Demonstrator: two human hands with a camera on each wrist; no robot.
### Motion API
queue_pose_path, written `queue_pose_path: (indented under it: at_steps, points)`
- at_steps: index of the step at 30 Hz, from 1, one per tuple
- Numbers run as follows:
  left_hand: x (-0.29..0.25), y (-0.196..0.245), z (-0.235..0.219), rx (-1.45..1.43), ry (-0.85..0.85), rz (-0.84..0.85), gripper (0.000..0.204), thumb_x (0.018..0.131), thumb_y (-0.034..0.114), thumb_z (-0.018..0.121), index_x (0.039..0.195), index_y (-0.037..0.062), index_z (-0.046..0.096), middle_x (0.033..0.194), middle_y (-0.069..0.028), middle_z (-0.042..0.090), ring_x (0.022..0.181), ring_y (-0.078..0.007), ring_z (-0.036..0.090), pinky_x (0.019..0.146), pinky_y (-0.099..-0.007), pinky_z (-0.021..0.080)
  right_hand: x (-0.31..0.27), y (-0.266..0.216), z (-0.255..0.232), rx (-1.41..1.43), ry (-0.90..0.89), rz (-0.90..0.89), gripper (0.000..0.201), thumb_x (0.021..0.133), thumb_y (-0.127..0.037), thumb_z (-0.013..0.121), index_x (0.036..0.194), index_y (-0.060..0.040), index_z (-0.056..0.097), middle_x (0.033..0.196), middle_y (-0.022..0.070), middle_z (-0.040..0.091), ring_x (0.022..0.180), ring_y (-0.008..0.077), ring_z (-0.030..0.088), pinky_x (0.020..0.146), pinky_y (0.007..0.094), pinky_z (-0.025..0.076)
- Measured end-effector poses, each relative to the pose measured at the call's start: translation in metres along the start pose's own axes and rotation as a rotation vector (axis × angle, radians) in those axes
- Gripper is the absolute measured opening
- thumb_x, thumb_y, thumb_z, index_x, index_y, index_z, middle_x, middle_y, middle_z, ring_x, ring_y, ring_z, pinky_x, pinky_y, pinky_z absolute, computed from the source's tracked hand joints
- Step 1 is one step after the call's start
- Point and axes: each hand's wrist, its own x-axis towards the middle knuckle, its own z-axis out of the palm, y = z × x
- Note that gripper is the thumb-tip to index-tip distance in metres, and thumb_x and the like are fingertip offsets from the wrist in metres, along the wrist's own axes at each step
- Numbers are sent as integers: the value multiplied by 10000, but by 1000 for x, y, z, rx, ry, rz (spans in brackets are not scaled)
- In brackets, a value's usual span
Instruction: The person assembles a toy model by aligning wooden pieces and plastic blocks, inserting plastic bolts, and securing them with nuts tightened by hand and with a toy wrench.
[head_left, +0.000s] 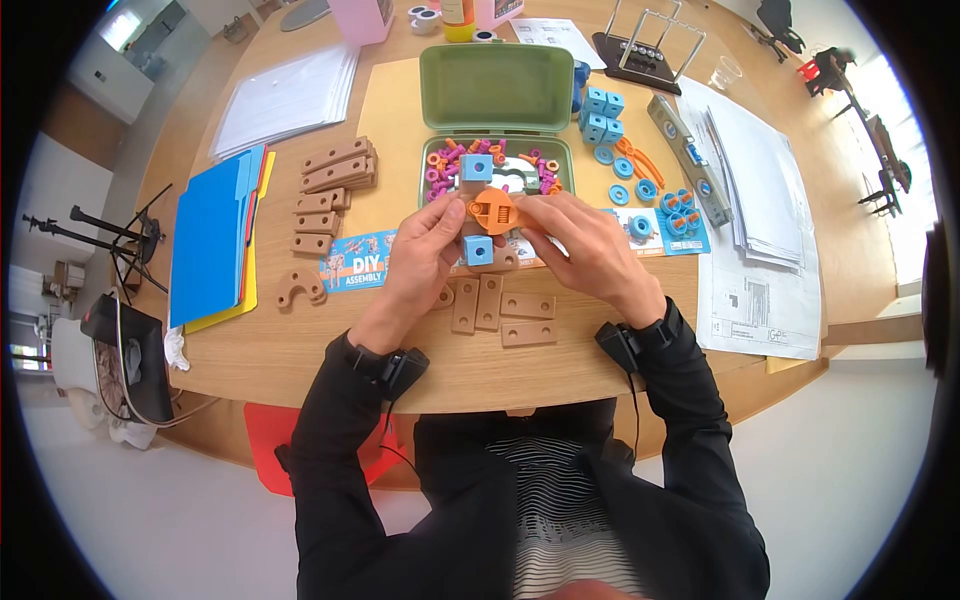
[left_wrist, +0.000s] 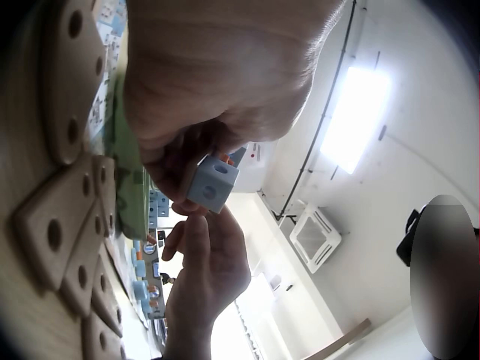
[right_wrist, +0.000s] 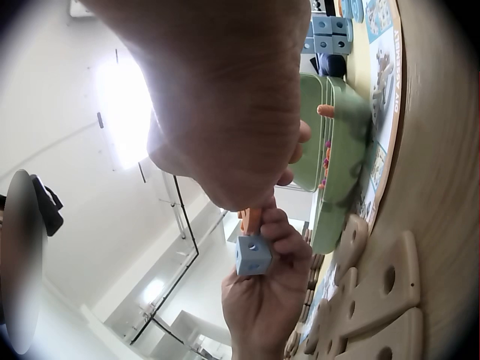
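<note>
In the head view, my left hand (head_left: 422, 245) curls round a blue-cube assembly, one near cube (head_left: 478, 250) standing on my side of the grip and one far cube (head_left: 476, 168) beyond it. My thumb and fingers close in between the two, so both cubes stick out clear of them. An orange toy wrench (head_left: 494, 213) lies across that middle, its round head just beside my left thumb tip. My right hand (head_left: 585, 243) pinches the wrench at its right side, thumb and fingers drawn together; they hide the rest of it. All this hangs above the front edge of the green case (head_left: 428, 205), with brown perforated strips (head_left: 488, 302) on the table nearer to me.

In the left wrist view, a blue cube pokes out below my bent left fingers, my right fingertips close under it. A little orange shows behind the cube.

In the right wrist view, the orange piece sits between my right fingers and a blue cube, with my left fingers bent beside that cube. I cannot tell how wrench and assembly meet.
</note>
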Motion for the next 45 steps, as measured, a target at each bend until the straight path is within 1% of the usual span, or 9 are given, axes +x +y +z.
queue_pose_path:
  at_steps: [6,13,15,22,30,35,38,40,45]
  points:
    - [2,-5,3,-26,48,7,471,1165,308,485,1441,-62,578,1263,-146,724,1098,-244,739,958,-369,604,-3,-3,-2,11,-67,57,368,934,-40,769,1288,-22,668,1036,155,747,889,357,729,721,422,583]
    - [0,-4,1,25,70,1,452,1164,284,499,1433,-68,591,1218,-135,742,1043,-215,758,925,-332,615,-2,-3,1,-9,-11,10,365,932,-50,774,1285,-18,686,1029,149,735,887,349,726,728,426,586]
    - [0,-4,1,41,73,-11,454,1163,284,501,1431,-71,594,1205,-132,746,1026,-214,759,914,-329,615,-3,1,-1,-77,-62,-32,399,919,-55,750,1307,-24,662,1074,97,720,926,289,723,734,384,598]
    - [0,-5,4,24,76,-33,448,1162,281,506,1414,-74,610,1201,-132,745,1011,-220,756,902,-326,608,-1,1,-2,-121,-95,-41,399,914,-61,745,1304,-30,666,1071,87,723,928,280,726,745,371,598]
    - [2,-7,2,12,67,12,446,1158,284,512,1397,-77,618,1216,-146,739,1042,-238,750,955,-355,600,-3,-6,4,-9,-61,55,360,953,-108,751,1281,-43,619,890,127,685,794,324,701,655,420,570]
    - [1,-8,2,-9,81,10,438,1156,275,522,1394,-80,617,1216,-138,739,1029,-228,751,945,-335,600,-5,-6,7,4,-73,69,408,961,-125,747,1331,-45,596,924,140,711,836,339,717,678,426,578]
    - [1,-8,2,-4,75,14,438,1154,279,531,1401,-72,621,1205,-117,744,1020,-192,745,915,-303,595,-5,-11,11,26,-42,97,438,980,-147,736,1371,-42,569,962,162,734,876,365,731,711,439,586]
    - [1,-11,3,7,162,32,436,1152,281,539,1411,-59,624,1182,-86,747,1026,-147,729,885,-272,585,-5,-14,12,32,-20,116,451,990,-159,730,1389,-39,555,983,177,744,894,379,737,730,446,590]
    - [1,-13,-5,40,148,32,429,1153,283,540,1423,-39,627,1183,-65,741,1048,-118,712,878,-262,579,-6,-17,15,143,-118,236,408,1007,-178,718,1349,-25,556,995,221,743,892,412,734,754,459,589]
